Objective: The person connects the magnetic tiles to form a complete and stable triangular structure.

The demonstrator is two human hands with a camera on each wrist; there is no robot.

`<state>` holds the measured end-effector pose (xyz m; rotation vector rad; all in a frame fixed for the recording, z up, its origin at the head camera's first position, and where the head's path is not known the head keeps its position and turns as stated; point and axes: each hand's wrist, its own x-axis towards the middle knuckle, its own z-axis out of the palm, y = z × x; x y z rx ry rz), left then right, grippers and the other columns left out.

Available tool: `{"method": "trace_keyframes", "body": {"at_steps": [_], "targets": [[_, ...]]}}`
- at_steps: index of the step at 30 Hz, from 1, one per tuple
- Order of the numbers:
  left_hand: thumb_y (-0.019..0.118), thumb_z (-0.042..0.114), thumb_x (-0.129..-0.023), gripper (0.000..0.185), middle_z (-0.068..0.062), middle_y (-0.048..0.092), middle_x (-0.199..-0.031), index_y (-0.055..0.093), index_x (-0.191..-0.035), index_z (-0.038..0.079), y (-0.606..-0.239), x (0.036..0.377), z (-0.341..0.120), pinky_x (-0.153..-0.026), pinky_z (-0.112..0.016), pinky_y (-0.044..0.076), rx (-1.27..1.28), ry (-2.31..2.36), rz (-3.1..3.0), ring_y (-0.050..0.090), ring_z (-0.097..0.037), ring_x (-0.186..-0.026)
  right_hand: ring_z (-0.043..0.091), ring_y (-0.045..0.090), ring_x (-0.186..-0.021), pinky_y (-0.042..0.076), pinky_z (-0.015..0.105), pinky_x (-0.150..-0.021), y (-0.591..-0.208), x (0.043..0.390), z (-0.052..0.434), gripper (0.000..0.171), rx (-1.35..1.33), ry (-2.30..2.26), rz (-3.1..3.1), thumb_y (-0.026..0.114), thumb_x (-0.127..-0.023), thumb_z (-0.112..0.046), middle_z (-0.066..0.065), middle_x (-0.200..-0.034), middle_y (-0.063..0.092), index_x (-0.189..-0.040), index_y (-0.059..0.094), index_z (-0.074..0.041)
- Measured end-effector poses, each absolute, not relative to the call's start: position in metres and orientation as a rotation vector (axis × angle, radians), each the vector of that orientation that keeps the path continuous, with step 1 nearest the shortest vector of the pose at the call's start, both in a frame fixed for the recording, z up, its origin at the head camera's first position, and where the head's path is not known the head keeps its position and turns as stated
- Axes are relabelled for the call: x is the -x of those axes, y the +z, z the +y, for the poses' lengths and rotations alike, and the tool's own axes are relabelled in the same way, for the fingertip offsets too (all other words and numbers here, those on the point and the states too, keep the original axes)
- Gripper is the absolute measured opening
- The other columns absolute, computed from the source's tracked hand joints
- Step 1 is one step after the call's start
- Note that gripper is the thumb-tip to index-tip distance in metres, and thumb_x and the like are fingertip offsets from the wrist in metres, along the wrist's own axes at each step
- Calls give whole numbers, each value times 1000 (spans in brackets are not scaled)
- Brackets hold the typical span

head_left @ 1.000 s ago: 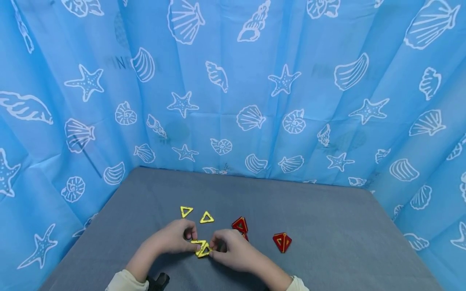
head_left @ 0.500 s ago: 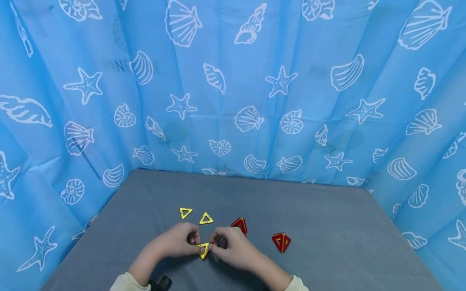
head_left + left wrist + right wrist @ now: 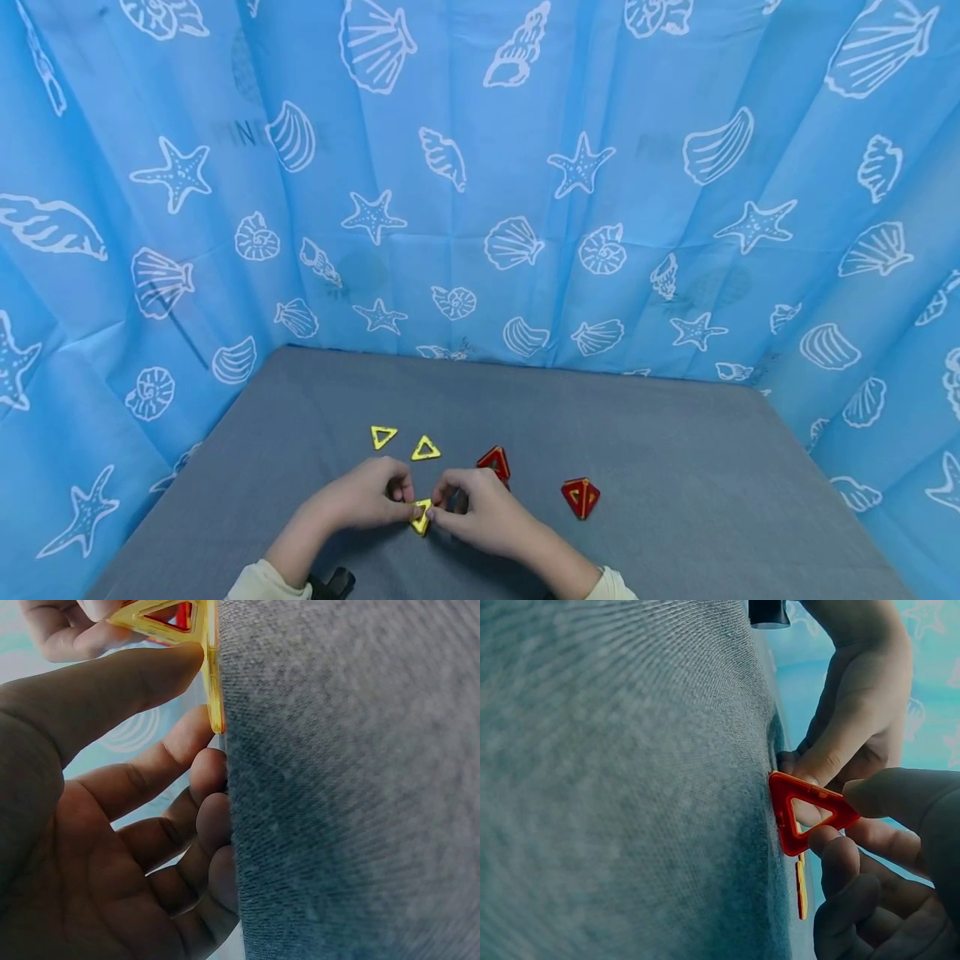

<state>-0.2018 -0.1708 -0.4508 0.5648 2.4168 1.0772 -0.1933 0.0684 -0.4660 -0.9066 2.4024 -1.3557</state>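
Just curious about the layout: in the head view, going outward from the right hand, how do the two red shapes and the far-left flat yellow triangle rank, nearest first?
From the right hand:
1. Red shape, just behind its fingers.
2. Right red shape, off to its right.
3. Far-left yellow triangle, beyond the left hand.

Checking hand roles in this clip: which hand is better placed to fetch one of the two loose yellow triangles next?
Probably the left hand. The two loose triangles lie just beyond its knuckles, on its side, while the right hand sits nearer the red pieces. Both hands now pinch the yellow piece.
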Motion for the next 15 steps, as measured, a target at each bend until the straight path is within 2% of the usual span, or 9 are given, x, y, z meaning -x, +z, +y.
{"method": "trace_keyframes", "body": {"at_steps": [8,15], "targets": [[78,22,-97,16,-2,62,-78,69,-88,11,-452,202,-171,-61,-30,43,-566,1085,2409,52,-14,-67,1,59,-59,48,19,-55,-466,193,69,7,887,-1369,2351,79,-96,-16,-11,-84,71,-98,74,-11],[78,23,-97,17,-1,63,-79,70,-89,11,-451,202,-171,-62,-30,44,-579,1094,2407,54,-14,-69,1,60,-59,49,20,-56,-466,192,70,7,895,-1375,2357,79,-96,-15,-11,-84,71,-98,74,-10]]}}
